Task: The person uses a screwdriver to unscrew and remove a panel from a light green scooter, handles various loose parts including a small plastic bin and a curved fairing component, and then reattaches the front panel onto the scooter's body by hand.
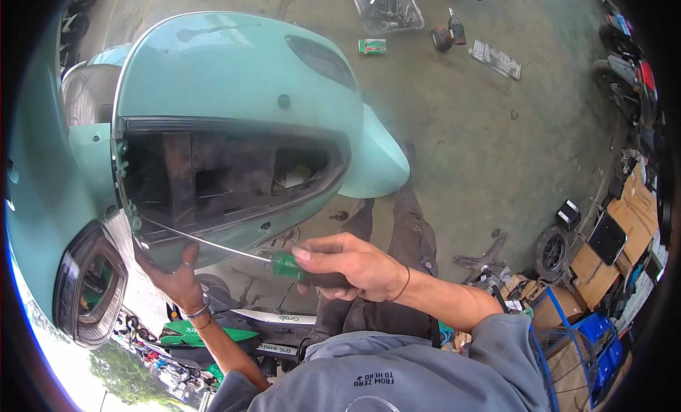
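My right hand (pixel 351 266) is wrapped round the green and black handle of a screwdriver (pixel 220 247). Its long, thin metal shaft reaches left to the lower left edge of a large teal body panel (pixel 234 71), where the tip meets a row of small teal tabs (pixel 131 213). A long, black-trimmed opening (pixel 227 174) runs across the panel. Below that corner, my left hand (pixel 176 279) grips the panel's lower edge, thumb raised in front, with the other fingers partly hidden behind it.
More teal bodywork with a lamp-like housing (pixel 91 284) stands at the left. On the floor lie a tool tray (pixel 386 8), a cordless drill (pixel 454 30), a small green box (pixel 372 46) and a metal plate (pixel 495 59). At right are a wheel (pixel 553 252) and cardboard (pixel 624 235).
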The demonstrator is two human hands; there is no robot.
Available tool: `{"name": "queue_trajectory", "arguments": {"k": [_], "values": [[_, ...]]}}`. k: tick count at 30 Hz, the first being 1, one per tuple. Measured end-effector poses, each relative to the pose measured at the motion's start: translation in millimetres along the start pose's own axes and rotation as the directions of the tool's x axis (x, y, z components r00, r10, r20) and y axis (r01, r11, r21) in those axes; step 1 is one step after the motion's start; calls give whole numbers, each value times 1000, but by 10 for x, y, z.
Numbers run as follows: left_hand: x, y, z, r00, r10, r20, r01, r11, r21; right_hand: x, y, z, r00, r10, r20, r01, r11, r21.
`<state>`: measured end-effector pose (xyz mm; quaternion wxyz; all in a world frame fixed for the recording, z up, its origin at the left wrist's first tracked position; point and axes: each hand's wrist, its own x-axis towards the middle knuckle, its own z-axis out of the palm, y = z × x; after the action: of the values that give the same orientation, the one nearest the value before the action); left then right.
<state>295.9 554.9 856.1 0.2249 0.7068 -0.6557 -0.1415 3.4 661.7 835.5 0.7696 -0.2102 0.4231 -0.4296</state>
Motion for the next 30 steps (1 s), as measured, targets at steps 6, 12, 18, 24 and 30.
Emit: {"name": "queue_trajectory", "arguments": {"k": [6, 12, 18, 24, 30], "values": [[21, 22, 28, 1000, 8, -29, -8, 1000, 5, 15, 37, 184, 754, -653, 73, 415, 387, -823], [10, 216, 50, 999, -52, 8, 52, 990, -129, 119, 76, 123, 933, -359, -10, 342, 899, -274], [45, 196, 30, 997, -19, 75, 36, 971, -234, 114, -95, 110, 995, -88, -49, 76, 976, -205], [74, 253, 31, 992, -60, 109, 86, 963, -257, 62, 44, 227, 852, -521, 42, 416, 625, -660], [32, 147, 13, 995, -58, 82, 78, 960, -267, 126, -91, 143, 987, -150, -52, 133, 960, -248]]}}
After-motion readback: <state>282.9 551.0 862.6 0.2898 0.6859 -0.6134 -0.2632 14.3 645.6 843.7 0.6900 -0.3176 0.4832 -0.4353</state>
